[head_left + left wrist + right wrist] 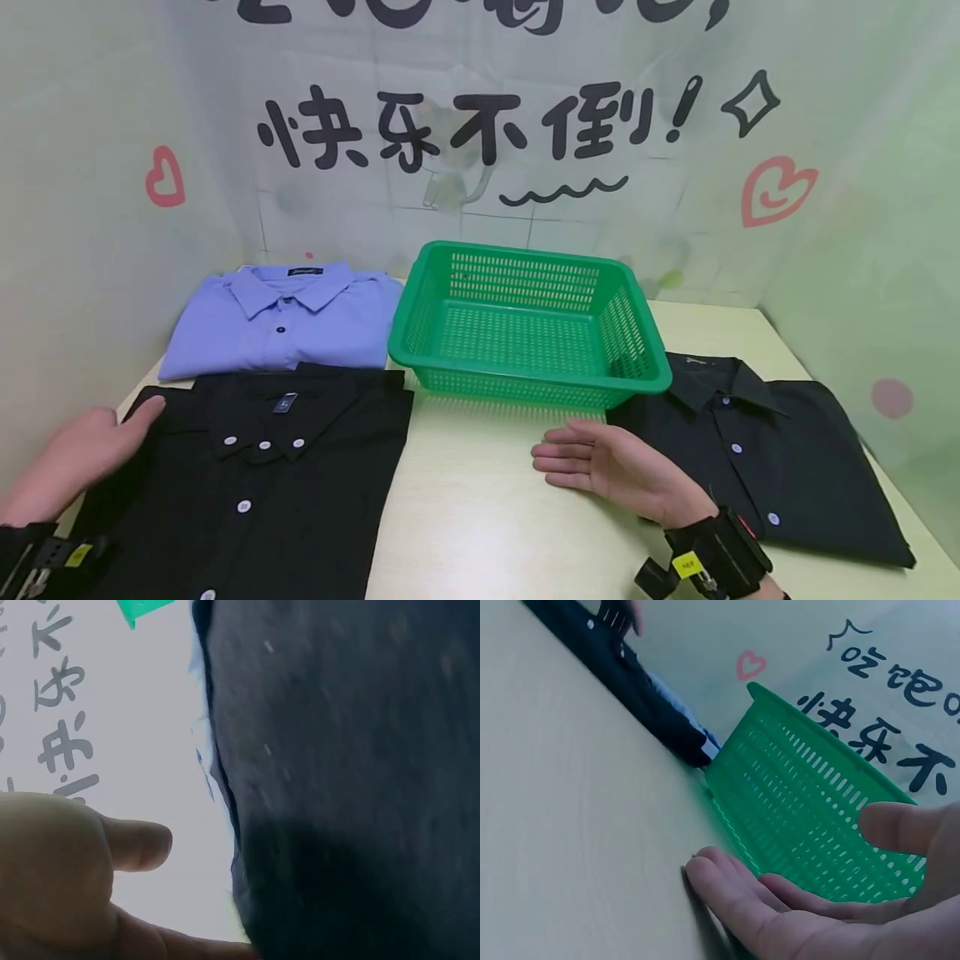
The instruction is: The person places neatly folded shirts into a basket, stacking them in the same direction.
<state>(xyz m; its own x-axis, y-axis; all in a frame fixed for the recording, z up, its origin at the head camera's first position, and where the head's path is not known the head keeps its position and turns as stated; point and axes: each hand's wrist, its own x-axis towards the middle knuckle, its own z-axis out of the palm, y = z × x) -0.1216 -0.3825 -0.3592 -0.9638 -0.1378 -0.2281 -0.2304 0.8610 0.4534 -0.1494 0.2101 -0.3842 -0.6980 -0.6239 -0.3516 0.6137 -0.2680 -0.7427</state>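
At the left edge of a folded black shirt (225, 483) with white buttons is my left hand (101, 450). Its thumb stretches out straight by the shirt's upper corner. In the left wrist view the thumb (139, 844) stands apart from the dark cloth (337, 750), and one finger reaches to the cloth's edge, its tip hidden. My right hand (618, 467) holds nothing, with fingers extended and palm turned to the left. It is in front of the green plastic basket (517, 383) and beside a second folded black shirt (780, 467).
Behind the left black shirt lies a folded light blue shirt (292, 329). The basket stands at the back middle of the pale table (457, 517), its right front corner overlapping the right black shirt in the head view. A printed cloth backdrop (465, 192) hangs behind.
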